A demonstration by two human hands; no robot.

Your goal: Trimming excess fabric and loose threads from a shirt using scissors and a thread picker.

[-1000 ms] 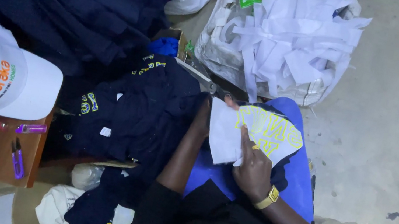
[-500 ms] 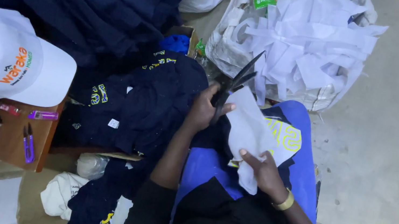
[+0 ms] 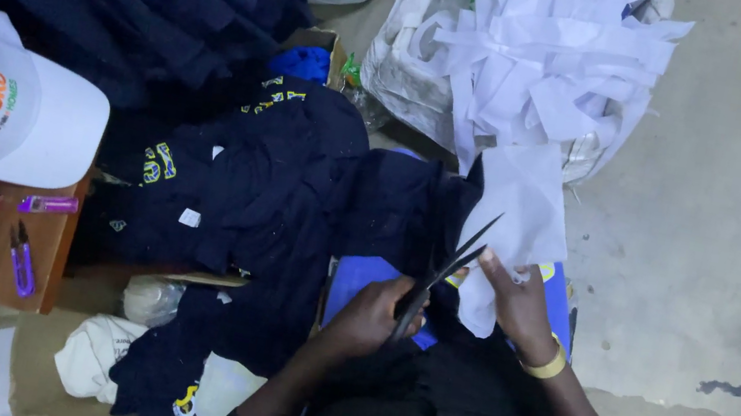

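Grey concrete floor (image 3: 730, 241) underneath, dark garments (image 3: 272, 191) heaped alongside, and the left hand (image 3: 372, 315) is clenched round black scissors (image 3: 442, 274), blades parted and pointing up at a white sheet (image 3: 518, 204) pinched at its lower edge by the right hand (image 3: 521, 306).

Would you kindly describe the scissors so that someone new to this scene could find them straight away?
Start at the big heap of white paper scraps at the top, then drop down the white sheet held by the right hand. Beside it, the left hand grips the scissors. They are the only dark, thin, open blades crossing that white sheet.
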